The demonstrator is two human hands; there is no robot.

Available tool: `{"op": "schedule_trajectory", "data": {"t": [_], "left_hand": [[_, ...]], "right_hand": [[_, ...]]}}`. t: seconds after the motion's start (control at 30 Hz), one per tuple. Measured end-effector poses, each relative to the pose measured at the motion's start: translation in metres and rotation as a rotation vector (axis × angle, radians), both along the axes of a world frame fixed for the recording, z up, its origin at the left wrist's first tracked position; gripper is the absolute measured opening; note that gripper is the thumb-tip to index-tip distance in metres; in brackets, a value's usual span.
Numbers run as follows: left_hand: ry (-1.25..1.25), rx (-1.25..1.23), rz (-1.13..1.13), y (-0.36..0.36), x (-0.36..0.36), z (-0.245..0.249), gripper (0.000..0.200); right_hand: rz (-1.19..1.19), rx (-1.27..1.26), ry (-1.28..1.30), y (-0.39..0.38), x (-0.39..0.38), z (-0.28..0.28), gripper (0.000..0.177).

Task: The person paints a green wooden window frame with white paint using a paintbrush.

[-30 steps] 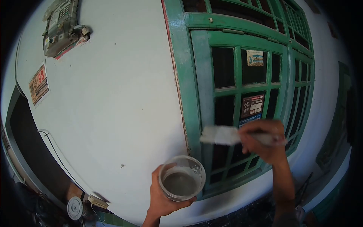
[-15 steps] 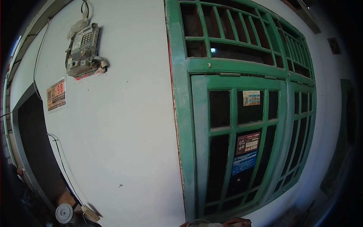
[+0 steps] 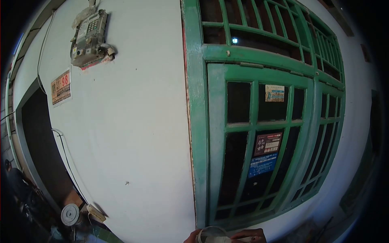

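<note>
At the bottom edge, my left hand [image 3: 191, 236] is beside a round, pale thing with a curved rim [image 3: 212, 232], its fingers closed at the left side. My right hand [image 3: 249, 234] is on the other side, fingers bent, with a whitish part of the thing by the fingertips. What the round thing is, I cannot tell, as its lower part is cut off by the frame. Just beyond both hands rises the green wooden window frame [image 3: 195, 121] with dark glass panes. Stickers [image 3: 265, 156] are stuck on the middle pane.
An electricity meter [image 3: 90, 38] and a sign with 98 [image 3: 61, 88] are on the white wall [image 3: 142, 121]. To the left are a dark doorway [image 3: 42, 137], a power strip [image 3: 96, 213], a round-lidded container [image 3: 70, 214] and a person [image 3: 18, 182] at the edge.
The view has tipped down, so wall and window sit higher. My hands and the round thing have come further into view at the bottom.
</note>
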State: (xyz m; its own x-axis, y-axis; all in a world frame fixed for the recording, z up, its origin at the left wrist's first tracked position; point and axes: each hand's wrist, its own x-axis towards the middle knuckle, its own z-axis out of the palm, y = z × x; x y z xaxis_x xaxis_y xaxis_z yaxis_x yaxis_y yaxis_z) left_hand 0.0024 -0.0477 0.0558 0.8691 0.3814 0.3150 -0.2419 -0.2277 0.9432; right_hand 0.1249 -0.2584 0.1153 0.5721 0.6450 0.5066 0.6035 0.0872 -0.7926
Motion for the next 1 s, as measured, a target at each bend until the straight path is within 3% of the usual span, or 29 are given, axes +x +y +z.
{"op": "schedule_trajectory", "data": {"t": [0.2, 0.23, 0.33, 0.37, 0.47, 0.57, 0.73, 0.9, 1.0], "left_hand": [[0.011, 0.245, 0.044, 0.007, 0.003, -0.009, 0.114], [-0.002, 0.268, 0.057, 0.007, 0.004, -0.010, 0.113], [-0.083, 0.277, 0.071, 0.007, 0.010, -0.012, 0.111], [0.115, 0.294, 0.066, 0.011, 0.000, 0.000, 0.109], [0.052, 0.233, 0.043, 0.015, -0.001, -0.013, 0.108], [-0.029, 0.237, 0.056, 0.018, 0.001, -0.013, 0.106], [-0.178, 0.386, 0.084, 0.028, 0.006, -0.014, 0.107], [-0.320, 0.581, 0.074, 0.050, 0.008, -0.003, 0.109], [-0.351, 0.557, 0.091, 0.055, 0.006, -0.003, 0.106]], "right_hand": [[-0.020, 0.016, 0.222, -0.007, -0.005, 0.010, 0.021], [-0.028, -0.064, 0.435, -0.013, -0.006, 0.006, 0.021], [-0.049, -0.119, 0.605, -0.015, -0.004, 0.014, 0.026], [-0.015, -0.114, 0.611, -0.018, -0.001, 0.009, 0.032], [0.097, -0.082, 0.426, -0.022, 0.003, 0.001, 0.031], [0.185, 0.025, 0.552, -0.023, -0.004, -0.003, 0.040], [-0.155, 0.011, 0.571, -0.002, -0.030, 0.020, 0.018], [-0.245, -0.088, 0.185, 0.024, -0.041, 0.038, 0.008], [-0.232, -0.119, 0.058, 0.043, -0.046, 0.044, 0.005]]}}
